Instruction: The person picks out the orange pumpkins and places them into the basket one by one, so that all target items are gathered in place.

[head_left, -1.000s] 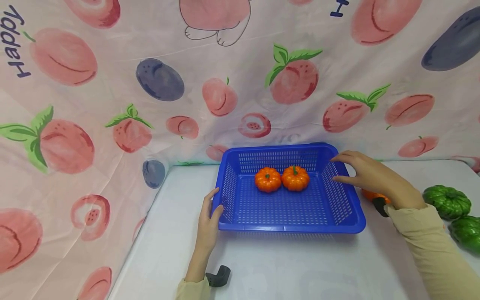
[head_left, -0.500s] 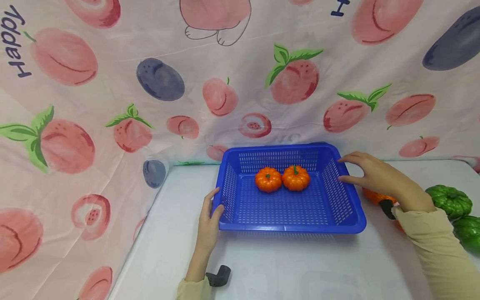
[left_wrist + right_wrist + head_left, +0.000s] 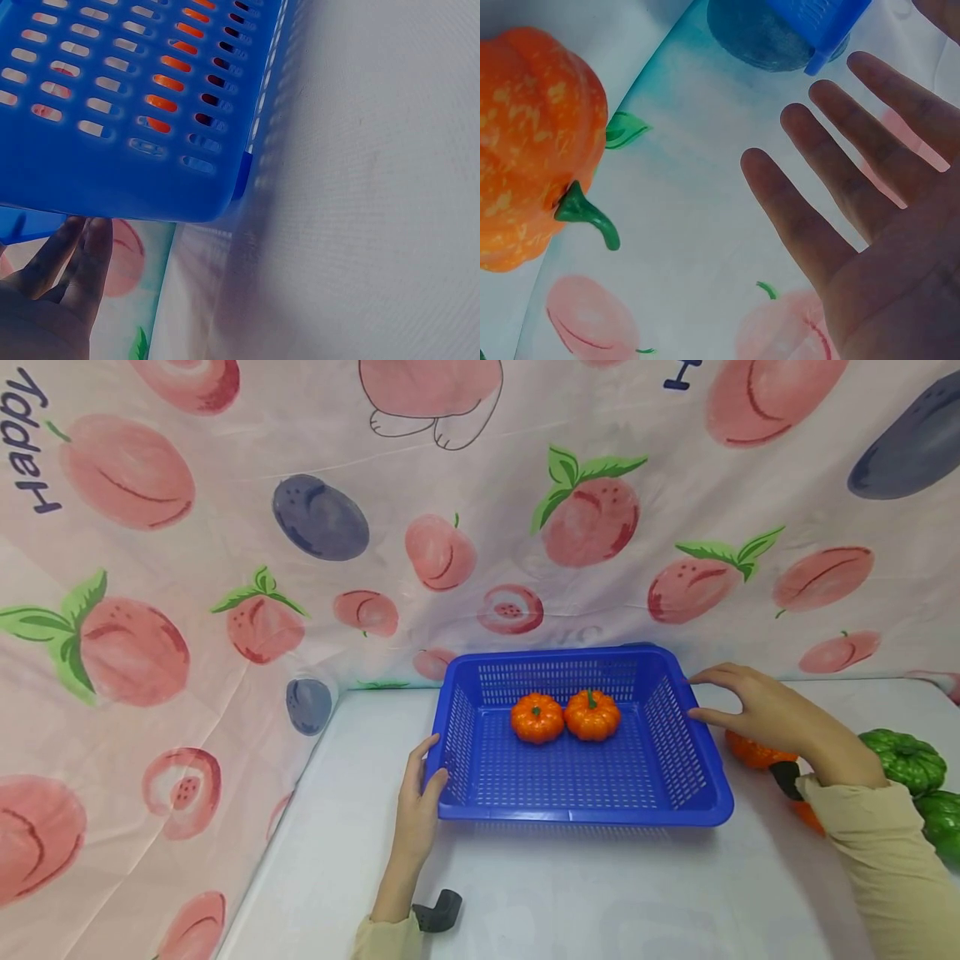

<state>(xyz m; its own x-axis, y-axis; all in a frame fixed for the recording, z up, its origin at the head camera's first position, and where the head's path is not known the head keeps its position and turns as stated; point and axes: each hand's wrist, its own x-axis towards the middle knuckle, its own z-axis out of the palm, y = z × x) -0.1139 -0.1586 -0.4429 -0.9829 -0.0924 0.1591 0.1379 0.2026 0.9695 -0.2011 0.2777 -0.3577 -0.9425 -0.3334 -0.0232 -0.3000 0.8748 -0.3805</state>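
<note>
A blue plastic basket (image 3: 585, 817) with slotted walls stands on the white table against the cloth backdrop. Two small orange pumpkins (image 3: 537, 718) with green stems sit side by side in it. My left hand (image 3: 416, 818) holds the basket's left rim, thumb at the top edge and fingers along the outside; the left wrist view has its fingers (image 3: 94, 255) at the rim. Just off the right rim, my right hand (image 3: 772, 714) hovers with fingers spread and nothing in them. Under it lies another orange pumpkin (image 3: 750, 750), seen larger in the right wrist view (image 3: 525, 150).
Green pumpkins (image 3: 903, 762) lie at the far right, partly behind the right sleeve. More orange (image 3: 810, 817) shows beside that forearm. A dark wrist device (image 3: 442, 912) sticks out by the left cuff. Fruit-printed cloth (image 3: 450, 468) hangs behind and on the left.
My right hand has moved rightward, from over the basket's right rim to just outside it, uncovering more of the orange pumpkin beneath. The left hand and basket have stayed put.
</note>
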